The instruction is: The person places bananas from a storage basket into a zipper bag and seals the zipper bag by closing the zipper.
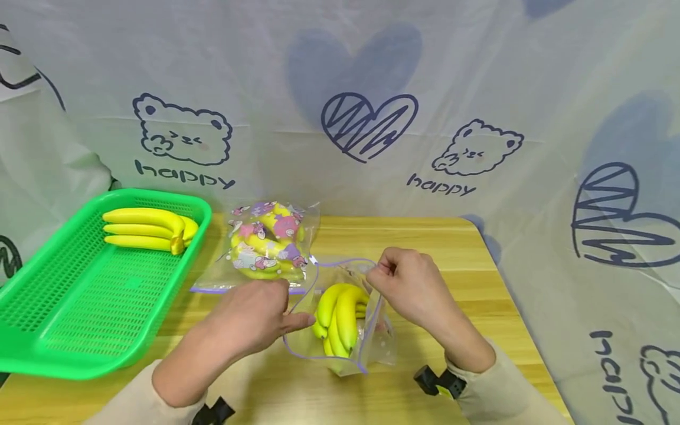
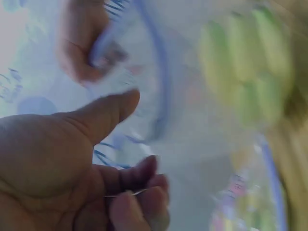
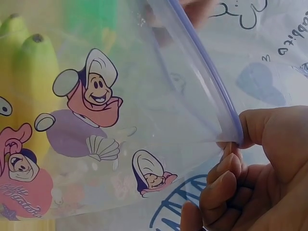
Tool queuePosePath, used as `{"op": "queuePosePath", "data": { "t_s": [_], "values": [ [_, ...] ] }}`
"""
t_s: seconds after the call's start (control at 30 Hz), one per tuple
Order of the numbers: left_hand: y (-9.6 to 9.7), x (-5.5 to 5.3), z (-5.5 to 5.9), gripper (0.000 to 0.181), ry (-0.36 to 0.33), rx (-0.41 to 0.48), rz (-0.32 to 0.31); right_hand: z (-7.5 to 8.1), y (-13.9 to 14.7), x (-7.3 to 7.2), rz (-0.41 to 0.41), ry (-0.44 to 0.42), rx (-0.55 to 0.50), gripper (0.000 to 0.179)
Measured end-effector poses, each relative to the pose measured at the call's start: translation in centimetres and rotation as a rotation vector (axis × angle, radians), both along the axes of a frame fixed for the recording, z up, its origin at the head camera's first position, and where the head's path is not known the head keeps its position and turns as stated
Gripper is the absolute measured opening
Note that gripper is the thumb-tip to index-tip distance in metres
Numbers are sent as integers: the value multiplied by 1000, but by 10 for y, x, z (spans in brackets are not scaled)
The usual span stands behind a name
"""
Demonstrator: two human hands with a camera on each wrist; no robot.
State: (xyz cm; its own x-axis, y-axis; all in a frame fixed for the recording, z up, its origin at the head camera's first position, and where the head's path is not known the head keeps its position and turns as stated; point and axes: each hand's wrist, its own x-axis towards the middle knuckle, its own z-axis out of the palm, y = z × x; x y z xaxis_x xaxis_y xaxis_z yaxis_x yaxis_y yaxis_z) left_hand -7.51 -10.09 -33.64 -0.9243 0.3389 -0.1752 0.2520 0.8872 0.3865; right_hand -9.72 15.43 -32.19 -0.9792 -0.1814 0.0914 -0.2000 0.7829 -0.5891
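A clear zip bag [image 1: 383, 343] with a purple seal strip and cartoon prints stands with its mouth open towards me. Inside it sits a bunch of yellow bananas [image 1: 346, 319], with greenish tips in the right wrist view. My right hand [image 1: 411, 286] pinches the bag's rim at the upper right corner, between thumb and index finger. At the left side of the mouth is my left hand [image 1: 247, 321], its thumb stretched over the opening. In the blurred left wrist view, that thumb [image 2: 108, 113] stands apart from the loosely bent fingers, with nothing between them.
Behind my left hand lies another printed zip bag [image 1: 287, 227] with bananas in it. A green plastic basket [image 1: 106, 307] stands at the left, with a banana bunch [image 1: 146, 230] at its far end. A printed cloth [image 1: 276, 71] hangs behind the wooden table [image 1: 446, 236].
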Motion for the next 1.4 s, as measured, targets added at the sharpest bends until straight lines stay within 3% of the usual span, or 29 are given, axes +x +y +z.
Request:
{"op": "queuePosePath", "data": {
  "t_s": [0.1,0.3,0.43,0.53,0.63,0.8,0.9,1.0,1.1,1.27,1.33,1.4],
  "values": [
    [-2,-9,-10,39,-48,13,-8,1,0,0,9,2,6,16],
    [20,-24,-10,27,14,252,17,0,1,5,166,-56,98,20],
    [31,-24,-5,29,-44,254,-30,-2,3,8,221,-105,98,22],
    [32,-24,-4,26,11,263,1,-2,6,8,187,-93,85,22],
    [33,-27,-3,23,135,290,46,1,11,7,108,-17,72,21],
    [33,-32,4,24,207,286,67,6,17,5,-60,174,-56,18],
    [35,-32,7,20,289,338,100,6,18,4,-104,305,-150,19],
    [38,-33,3,17,355,403,104,3,18,3,-105,413,-170,20],
    [38,-36,-3,20,316,358,88,-1,19,2,-79,378,-92,20],
    [31,-37,-7,20,90,186,68,-4,22,3,-11,82,106,20],
    [29,-35,-8,14,6,167,59,-5,22,2,-6,25,140,20],
    [27,-31,-9,25,-48,146,33,-6,21,2,-17,15,139,19]
  ]
}}
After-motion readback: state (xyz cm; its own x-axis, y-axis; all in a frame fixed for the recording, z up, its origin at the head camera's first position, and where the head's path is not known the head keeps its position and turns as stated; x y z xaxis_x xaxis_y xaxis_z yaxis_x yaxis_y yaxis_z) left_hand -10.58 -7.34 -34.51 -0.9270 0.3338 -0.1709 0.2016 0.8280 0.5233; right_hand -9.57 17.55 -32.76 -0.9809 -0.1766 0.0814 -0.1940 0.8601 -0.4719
